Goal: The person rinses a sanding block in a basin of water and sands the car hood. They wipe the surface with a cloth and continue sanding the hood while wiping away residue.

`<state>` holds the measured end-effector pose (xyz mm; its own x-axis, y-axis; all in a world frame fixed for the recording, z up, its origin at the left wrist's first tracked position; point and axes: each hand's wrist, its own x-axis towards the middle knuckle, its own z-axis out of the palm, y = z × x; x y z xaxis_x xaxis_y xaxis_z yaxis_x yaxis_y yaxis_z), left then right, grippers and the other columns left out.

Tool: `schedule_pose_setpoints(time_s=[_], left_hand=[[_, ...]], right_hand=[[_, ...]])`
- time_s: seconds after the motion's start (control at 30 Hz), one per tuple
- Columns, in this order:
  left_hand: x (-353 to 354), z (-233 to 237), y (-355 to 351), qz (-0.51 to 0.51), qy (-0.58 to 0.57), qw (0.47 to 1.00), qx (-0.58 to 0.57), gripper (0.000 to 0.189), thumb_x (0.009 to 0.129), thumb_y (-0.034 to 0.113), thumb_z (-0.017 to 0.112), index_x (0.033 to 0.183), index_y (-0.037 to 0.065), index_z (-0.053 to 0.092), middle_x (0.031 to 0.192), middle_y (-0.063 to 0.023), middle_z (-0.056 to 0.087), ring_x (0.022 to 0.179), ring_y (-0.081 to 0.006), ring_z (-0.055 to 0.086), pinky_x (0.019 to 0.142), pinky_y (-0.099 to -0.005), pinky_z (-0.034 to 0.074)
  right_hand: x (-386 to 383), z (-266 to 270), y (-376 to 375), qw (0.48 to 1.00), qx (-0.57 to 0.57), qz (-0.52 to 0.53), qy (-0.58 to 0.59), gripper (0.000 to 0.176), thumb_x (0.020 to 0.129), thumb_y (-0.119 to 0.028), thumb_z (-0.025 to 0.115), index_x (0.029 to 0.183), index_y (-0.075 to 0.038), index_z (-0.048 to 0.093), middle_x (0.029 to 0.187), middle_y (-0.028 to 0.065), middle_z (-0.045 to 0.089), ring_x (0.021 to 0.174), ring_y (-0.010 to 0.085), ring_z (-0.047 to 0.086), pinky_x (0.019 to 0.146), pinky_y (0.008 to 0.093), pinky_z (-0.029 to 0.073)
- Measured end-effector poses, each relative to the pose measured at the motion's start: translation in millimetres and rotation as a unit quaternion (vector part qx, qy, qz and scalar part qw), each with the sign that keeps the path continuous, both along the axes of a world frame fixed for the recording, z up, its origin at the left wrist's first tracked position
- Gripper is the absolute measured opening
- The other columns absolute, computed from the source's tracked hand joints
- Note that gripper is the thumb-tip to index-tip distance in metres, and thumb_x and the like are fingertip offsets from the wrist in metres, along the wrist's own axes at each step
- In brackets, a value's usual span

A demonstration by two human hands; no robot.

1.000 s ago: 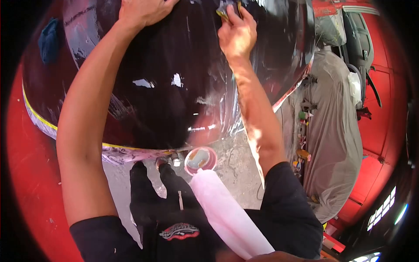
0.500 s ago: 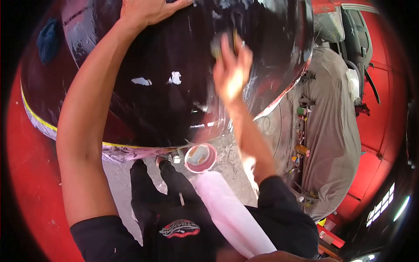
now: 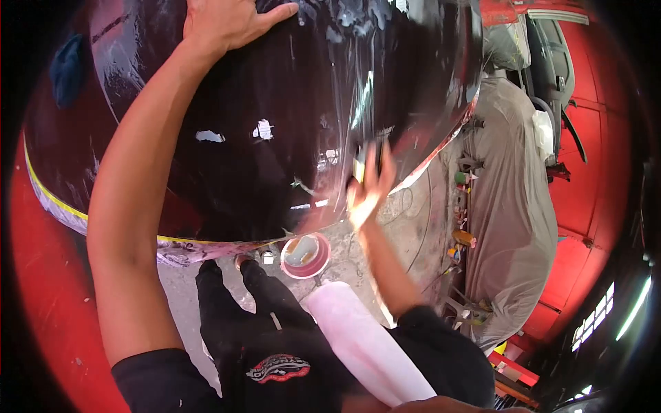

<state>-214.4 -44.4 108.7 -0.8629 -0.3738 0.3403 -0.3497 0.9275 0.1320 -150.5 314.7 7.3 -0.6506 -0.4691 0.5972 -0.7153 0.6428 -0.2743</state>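
Note:
A dark, glossy car panel (image 3: 227,172) with wet streaks and pale patches fills the upper part of the view. My left hand (image 3: 224,26) rests on its upper left area, fingers apart, thumb stretched to the right. Near the panel's lower right edge, my right hand (image 3: 370,186) is blurred by motion. It holds a small block (image 3: 359,167), dark with a yellowish side, against the surface; the fingers hide part of it. Yellow tape and masking film (image 3: 186,253) line the panel's lower edge.
Below the panel edge a pink bucket (image 3: 306,256) stands on the floor. A white cloth (image 3: 365,344) hangs over my front. A blue cloth (image 3: 67,71) lies at the upper left. To the right are a grey-covered object (image 3: 513,213) and assorted small items.
My right hand has moved down the panel towards its near edge, with the block still in it. My left hand stays on the panel, and the view has shifted slightly.

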Motion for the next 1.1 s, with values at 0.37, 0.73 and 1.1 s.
schedule_pose_setpoints(time_s=[0.37, 0.73, 1.1], left_hand=[[-6, -4, -3, 0.007, -0.07, 0.997, 0.004, 0.092, 0.09, 0.08, 0.036, 0.158, 0.018, 0.035, 0.164, -0.0216, 0.027, 0.151, -0.0472, 0.018, 0.121, -0.0661, 0.004], [-6, -10, -5, 0.004, -0.022, 1.0, -0.003, 0.088, 0.092, 0.077, 0.039, 0.157, 0.019, 0.037, 0.162, -0.021, 0.03, 0.151, -0.0454, 0.02, 0.121, -0.0674, 0.004], [-5, -5, -11, -0.017, 0.023, 0.999, 0.019, 0.083, 0.093, 0.07, 0.043, 0.156, 0.016, 0.04, 0.162, -0.0216, 0.031, 0.149, -0.0492, 0.021, 0.119, -0.0695, 0.006]], right_hand=[[-100, 42, -66, 0.994, -0.095, 0.027, -0.037, 0.045, 0.098, -0.023, 0.065, 0.134, 0.004, 0.062, 0.135, 0.022, 0.058, 0.114, 0.0333, 0.06, 0.1, 0.0397, 0.047], [-165, 52, -132, 0.991, -0.013, 0.018, 0.134, 0.036, 0.083, -0.003, 0.07, 0.118, 0.001, 0.07, 0.124, 0.0171, 0.065, 0.107, 0.0322, 0.062, 0.093, 0.0392, 0.05], [-48, 34, -93, 0.996, 0.027, 0.041, 0.072, 0.043, 0.094, -0.029, 0.059, 0.126, -0.004, 0.07, 0.122, 0.0219, 0.062, 0.107, 0.037, 0.06, 0.092, 0.0439, 0.049]])
